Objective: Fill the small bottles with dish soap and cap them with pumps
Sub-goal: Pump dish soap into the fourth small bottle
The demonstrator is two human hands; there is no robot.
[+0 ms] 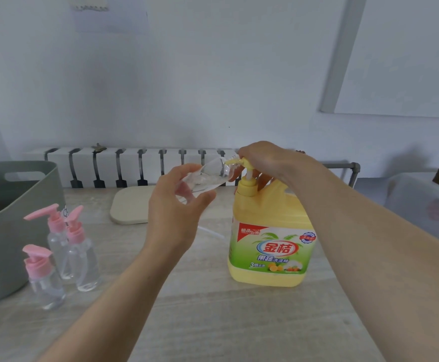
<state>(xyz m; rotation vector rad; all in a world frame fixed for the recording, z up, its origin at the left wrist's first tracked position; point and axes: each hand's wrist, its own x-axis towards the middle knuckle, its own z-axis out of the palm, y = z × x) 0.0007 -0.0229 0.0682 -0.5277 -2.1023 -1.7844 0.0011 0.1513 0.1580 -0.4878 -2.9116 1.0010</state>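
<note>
Grey-green handled tub point(4, 244) sitting at the wooden table's point(213, 322) left edge; beige mat point(129, 207) lying before the white radiator point(132, 165); whiteboard point(409, 61) hanging above.

Yellow dish soap jug point(269, 246) label: "金桔" in red, "果蔬洗洁精", "3倍"; red corner tag possibly "新品上市".

capped bottles point(64, 257) left of soap jug point(270, 241), bin point(9, 205) behind

My bare forearms reach forward. My left hand point(174, 205) grips the tilted small bottle point(208, 176); my right hand point(273, 163), palm down, curls over the pump head point(244, 161).
</note>
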